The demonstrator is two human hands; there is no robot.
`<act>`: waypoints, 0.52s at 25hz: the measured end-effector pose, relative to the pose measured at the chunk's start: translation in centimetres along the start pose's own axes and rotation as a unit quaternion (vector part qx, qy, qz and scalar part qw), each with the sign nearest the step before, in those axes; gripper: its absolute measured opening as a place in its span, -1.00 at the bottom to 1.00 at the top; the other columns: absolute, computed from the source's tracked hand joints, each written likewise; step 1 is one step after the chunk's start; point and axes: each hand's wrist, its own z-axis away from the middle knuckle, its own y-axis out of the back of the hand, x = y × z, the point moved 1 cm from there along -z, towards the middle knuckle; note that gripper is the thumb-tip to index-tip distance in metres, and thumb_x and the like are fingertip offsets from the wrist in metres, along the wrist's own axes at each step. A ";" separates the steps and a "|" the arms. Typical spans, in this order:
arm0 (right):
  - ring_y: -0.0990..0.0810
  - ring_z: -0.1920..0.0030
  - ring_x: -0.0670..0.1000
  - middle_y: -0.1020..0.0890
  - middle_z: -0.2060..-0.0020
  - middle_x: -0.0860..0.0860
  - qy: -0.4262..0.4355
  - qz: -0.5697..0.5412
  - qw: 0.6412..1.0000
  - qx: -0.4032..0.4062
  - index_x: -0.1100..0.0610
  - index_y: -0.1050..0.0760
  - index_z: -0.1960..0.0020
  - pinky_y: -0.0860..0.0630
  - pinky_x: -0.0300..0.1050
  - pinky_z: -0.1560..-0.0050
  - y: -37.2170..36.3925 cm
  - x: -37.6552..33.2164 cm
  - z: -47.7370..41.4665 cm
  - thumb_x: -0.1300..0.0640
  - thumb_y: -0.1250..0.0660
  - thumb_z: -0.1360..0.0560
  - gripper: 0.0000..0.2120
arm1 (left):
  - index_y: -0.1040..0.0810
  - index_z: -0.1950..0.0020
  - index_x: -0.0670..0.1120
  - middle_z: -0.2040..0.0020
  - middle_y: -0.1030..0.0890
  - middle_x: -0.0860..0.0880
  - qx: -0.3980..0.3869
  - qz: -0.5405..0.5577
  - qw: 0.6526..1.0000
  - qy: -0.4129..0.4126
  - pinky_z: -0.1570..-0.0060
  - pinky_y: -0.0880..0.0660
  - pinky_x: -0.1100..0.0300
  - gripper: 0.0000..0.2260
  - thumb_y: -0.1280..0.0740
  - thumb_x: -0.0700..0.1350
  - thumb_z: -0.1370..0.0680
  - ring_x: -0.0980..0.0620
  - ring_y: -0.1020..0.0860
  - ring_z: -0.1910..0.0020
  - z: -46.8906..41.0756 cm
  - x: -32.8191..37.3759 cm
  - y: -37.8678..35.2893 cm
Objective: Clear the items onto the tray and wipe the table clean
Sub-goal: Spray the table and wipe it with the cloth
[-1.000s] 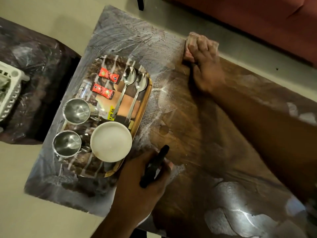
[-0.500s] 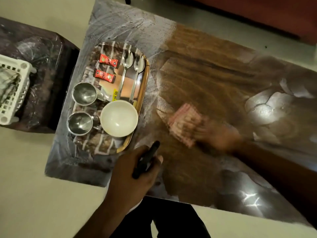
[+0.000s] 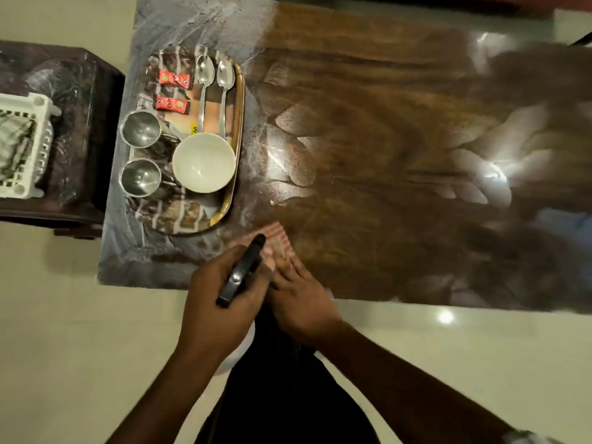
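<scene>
Wooden tabletop [image 3: 368,123], hazy at its left end, bearing a tray [image 3: 179,216]. Left hand [image 3: 221,302] grips a black sprayer handle [image 3: 245,270] at the near edge. Beside it, right hand [image 3: 301,302] presses flat-fingered on a pink cloth [image 3: 278,237]. On the tray: white bowl [image 3: 203,162], steel cups [image 3: 140,129], spoons [image 3: 205,88], red sachets [image 3: 174,80].

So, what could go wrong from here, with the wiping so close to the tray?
1. The cloth under the right hand is near the tray rim; a wide stroke may bump it and rattle the bowl and cups.
2. A whitish film lies around the tray on the table; it may go unwiped unless the tray is moved.
3. The left hand holds a black object right beside the cloth, so the hands may collide.
</scene>
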 end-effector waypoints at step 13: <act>-0.15 -0.69 0.34 -0.21 -0.71 0.16 -0.597 -0.087 0.760 0.240 0.08 -0.27 -0.69 -0.11 0.29 -0.65 1.2 1.9 6.8 0.27 -0.21 -0.62 -0.37 | -0.66 0.15 -0.04 0.49 -0.53 -0.07 0.073 0.003 0.997 0.025 0.27 -0.50 0.09 -0.80 -0.46 0.02 -0.61 -0.03 -0.52 0.47 6.8 -3.2 2.4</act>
